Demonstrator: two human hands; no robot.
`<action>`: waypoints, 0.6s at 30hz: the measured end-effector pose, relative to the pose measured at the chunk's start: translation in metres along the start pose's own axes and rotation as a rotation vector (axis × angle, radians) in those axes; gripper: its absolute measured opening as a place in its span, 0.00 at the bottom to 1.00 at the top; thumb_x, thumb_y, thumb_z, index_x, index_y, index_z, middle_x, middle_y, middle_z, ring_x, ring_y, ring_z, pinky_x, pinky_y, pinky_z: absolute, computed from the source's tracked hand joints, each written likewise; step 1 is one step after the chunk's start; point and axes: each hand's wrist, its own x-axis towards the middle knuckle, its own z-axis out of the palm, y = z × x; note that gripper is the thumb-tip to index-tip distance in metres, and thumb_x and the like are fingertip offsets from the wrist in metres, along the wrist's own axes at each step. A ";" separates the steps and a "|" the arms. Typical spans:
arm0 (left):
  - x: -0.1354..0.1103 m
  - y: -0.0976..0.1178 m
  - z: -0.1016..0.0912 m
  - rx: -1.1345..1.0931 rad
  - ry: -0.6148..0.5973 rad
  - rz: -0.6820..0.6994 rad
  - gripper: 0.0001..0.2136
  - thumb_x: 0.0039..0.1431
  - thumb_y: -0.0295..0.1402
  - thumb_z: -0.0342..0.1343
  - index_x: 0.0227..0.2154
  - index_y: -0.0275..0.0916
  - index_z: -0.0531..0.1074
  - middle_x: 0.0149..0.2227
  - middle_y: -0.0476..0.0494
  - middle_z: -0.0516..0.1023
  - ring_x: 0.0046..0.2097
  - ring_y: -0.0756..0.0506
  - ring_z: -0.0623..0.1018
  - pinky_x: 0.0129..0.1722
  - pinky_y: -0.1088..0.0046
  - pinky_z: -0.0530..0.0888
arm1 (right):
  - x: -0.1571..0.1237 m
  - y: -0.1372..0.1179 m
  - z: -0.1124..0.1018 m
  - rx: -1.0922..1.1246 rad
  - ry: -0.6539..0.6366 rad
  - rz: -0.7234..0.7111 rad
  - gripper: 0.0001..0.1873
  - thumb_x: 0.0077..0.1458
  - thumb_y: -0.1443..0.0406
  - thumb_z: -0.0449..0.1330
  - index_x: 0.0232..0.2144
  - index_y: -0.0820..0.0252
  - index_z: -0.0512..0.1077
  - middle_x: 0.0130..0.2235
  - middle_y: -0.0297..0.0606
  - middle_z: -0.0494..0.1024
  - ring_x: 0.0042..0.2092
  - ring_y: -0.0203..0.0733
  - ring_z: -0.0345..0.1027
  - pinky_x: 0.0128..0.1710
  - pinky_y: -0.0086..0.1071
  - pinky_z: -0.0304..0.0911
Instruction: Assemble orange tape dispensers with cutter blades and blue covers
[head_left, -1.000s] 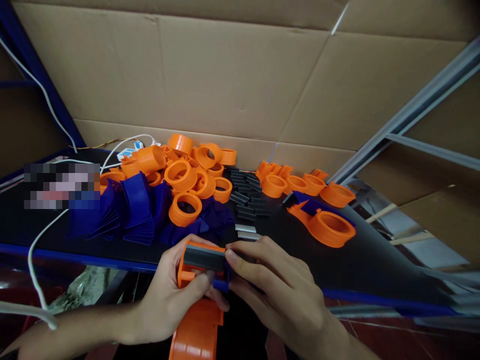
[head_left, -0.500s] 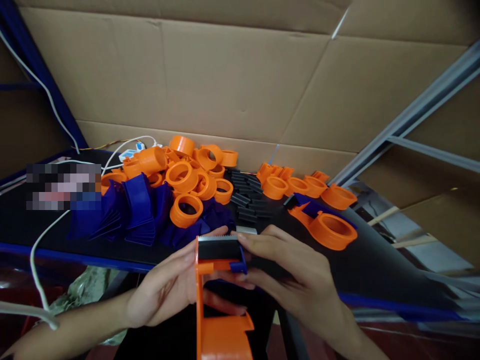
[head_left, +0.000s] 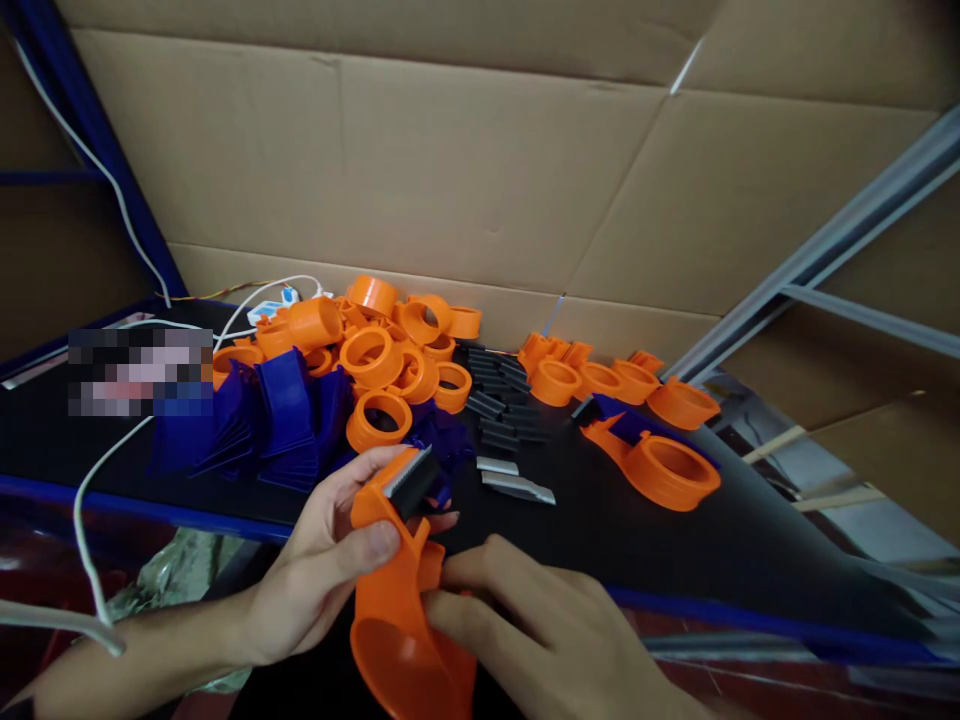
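Observation:
I hold an orange tape dispenser body (head_left: 390, 590) over the near edge of the black table (head_left: 645, 550); a black strip and a blue piece sit at its top end. My left hand (head_left: 330, 560) is closed on its upper part, thumb across the orange plastic. My right hand (head_left: 525, 630) grips its lower part, fingers curled against the round orange end. A heap of orange rings (head_left: 382, 350) and a stack of blue parts (head_left: 277, 420) lie just beyond my hands.
Black strips (head_left: 502, 400) and two metal blades (head_left: 517, 485) lie mid-table. An assembled orange and blue dispenser (head_left: 660, 460) and more orange pieces (head_left: 600, 375) sit to the right. White cables (head_left: 105, 460) cross the left side. Cardboard walls stand behind.
The dispenser has been tipped from upright to slanting, its black-strip end now pointing up and right. My right hand has slid from the top end down to the lower part.

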 end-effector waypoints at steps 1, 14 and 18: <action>0.000 0.000 0.001 0.010 0.012 0.000 0.22 0.56 0.34 0.67 0.54 0.46 0.74 0.50 0.38 0.82 0.53 0.33 0.81 0.54 0.54 0.76 | 0.002 0.000 0.005 -0.008 0.007 -0.019 0.14 0.63 0.53 0.62 0.41 0.57 0.75 0.40 0.40 0.81 0.40 0.43 0.76 0.31 0.31 0.71; 0.013 0.016 -0.011 -0.082 -0.155 0.049 0.25 0.63 0.50 0.55 0.54 0.37 0.76 0.60 0.30 0.75 0.61 0.28 0.73 0.64 0.46 0.64 | 0.028 0.035 0.005 0.972 -0.065 0.444 0.10 0.58 0.59 0.68 0.35 0.60 0.76 0.35 0.36 0.82 0.34 0.36 0.75 0.34 0.27 0.71; 0.018 0.013 -0.024 -0.088 -0.141 0.073 0.33 0.49 0.53 0.67 0.54 0.38 0.75 0.57 0.32 0.76 0.56 0.32 0.76 0.61 0.51 0.69 | 0.045 0.047 -0.006 0.897 -0.323 0.345 0.12 0.61 0.58 0.65 0.37 0.62 0.79 0.34 0.36 0.82 0.33 0.35 0.75 0.35 0.27 0.70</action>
